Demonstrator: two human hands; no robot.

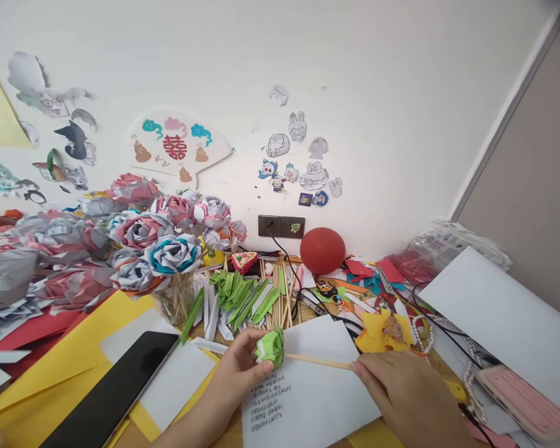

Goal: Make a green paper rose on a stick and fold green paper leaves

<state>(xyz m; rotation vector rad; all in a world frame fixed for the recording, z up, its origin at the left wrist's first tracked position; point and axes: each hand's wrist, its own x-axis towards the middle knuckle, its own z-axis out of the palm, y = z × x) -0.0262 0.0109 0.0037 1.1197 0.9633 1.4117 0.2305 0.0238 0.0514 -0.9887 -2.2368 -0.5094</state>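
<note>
White wall (401, 124) across the top of the frame, paper cutouts stuck on it; cluttered brown wooden tabletop (231, 432) below. Far left: big heap of pink, grey and white folded-paper flowers (144, 231). Lower left: flat black glossy rectangular device (116, 379), lying slanted over yellow paper sheets (74, 379). Left of centre: clear see-through jar (173, 300), pale sticks visible inside, blue-and-white paper flower (175, 254) just above its mouth. Next, green folded-paper strips (236, 295) in a pile, mid-frame.

Lower centre: left hand (242, 368), forearm coming up from the bottom edge, thumb and fingers curled around a green-and-white folded-paper flower (273, 348), gripping it. Flower sits above a white sheet with handwriting (317, 398). Thin pale wooden stick (320, 361) runs right from the flower, nearly level; can't tell if its end goes inside. Red round balloon (322, 250) behind, near the wall. Right hand (396, 386), lower right of centre, back of hand up, thumb and forefinger pinching the stick's right end, other fingers folded.

Right side: crumpled clear plastic bag (457, 241), contents unclear; pink-and-white flat slab (527, 398) at lower right.
</note>
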